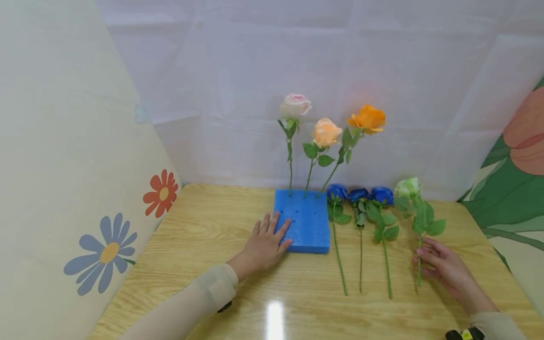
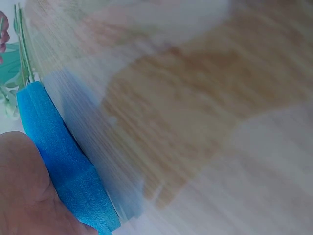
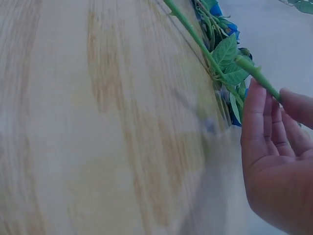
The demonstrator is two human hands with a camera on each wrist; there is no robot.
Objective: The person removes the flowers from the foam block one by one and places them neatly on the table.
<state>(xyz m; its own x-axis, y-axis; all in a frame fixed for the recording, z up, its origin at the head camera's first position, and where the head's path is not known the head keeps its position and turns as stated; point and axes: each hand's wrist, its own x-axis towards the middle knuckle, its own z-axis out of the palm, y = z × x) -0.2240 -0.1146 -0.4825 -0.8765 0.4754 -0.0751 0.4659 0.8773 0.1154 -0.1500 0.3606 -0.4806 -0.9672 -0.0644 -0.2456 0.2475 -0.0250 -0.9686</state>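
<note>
My left hand (image 1: 265,243) rests with spread fingers on the front left corner of a blue foam block (image 1: 308,231). Stuck upright in the block's back edge are a pale pink rose (image 1: 295,105), a peach rose (image 1: 326,132) and an orange rose (image 1: 368,119), the last leaning right. Between thumb and fingers, my right hand (image 1: 446,267) pinches the stem of a pale green rose (image 1: 409,188). In the right wrist view the cut end of that green stem (image 3: 259,76) sticks out past the fingertips.
Three blue roses, the left one (image 1: 337,191), the middle one (image 1: 358,194) and the right one (image 1: 382,195), lie side by side between block and right hand. Small holes dot the block's top. A white cloth (image 1: 238,94) hangs behind the wooden table (image 1: 212,217).
</note>
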